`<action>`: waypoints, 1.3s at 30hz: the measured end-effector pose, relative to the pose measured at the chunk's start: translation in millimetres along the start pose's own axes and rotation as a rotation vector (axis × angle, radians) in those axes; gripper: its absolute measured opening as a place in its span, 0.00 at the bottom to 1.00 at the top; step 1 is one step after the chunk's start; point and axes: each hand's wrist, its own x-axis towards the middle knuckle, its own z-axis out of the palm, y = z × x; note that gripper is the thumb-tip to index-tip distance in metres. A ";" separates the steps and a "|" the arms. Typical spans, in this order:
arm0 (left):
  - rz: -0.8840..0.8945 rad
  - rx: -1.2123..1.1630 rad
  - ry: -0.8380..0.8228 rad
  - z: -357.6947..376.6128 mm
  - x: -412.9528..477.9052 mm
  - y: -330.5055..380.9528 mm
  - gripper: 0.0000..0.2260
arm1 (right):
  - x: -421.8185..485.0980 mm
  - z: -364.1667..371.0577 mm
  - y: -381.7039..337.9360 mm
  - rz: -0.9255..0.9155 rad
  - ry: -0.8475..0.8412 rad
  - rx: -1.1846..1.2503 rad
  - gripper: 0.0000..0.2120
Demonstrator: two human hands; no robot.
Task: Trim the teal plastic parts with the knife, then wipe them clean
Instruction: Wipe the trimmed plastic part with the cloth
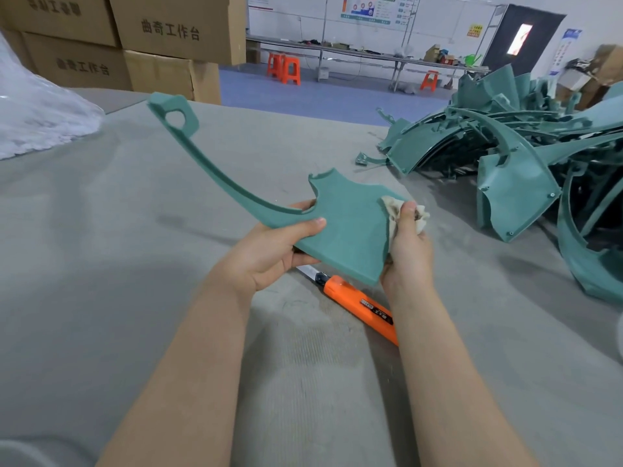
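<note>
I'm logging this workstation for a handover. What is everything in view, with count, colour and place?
teal part: one, teal, held above the table between both hands
cloth: one, off-white and soiled, pressed on the part's right edge
knife: one, orange, blade out, lying on the table under the part
pile of teal parts: many, teal, table's right side
table: one, grey
plastic sheeting: one heap, clear-white, far left
cardboard boxes: several, brown, stacked behind the table
stools: at least three, orange, background floor
left hand: grips the part
right hand: holds the cloth
</note>
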 end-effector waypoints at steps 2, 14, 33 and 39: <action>-0.003 -0.015 0.008 -1.4 -0.2 1.0 0.09 | 0.8 0.5 0.9 0.003 0.008 0.015 0.14; -0.041 -0.092 0.066 -2.7 -0.2 1.8 0.08 | 2.1 -0.8 -1.6 0.154 -0.058 0.131 0.16; -0.021 -0.118 0.142 -3.0 -2.1 3.4 0.07 | -3.2 -1.7 -6.4 0.246 -0.319 0.170 0.12; 0.016 -0.065 0.143 -5.9 -0.9 3.6 0.08 | -0.3 -2.4 -5.7 0.240 -0.286 0.094 0.09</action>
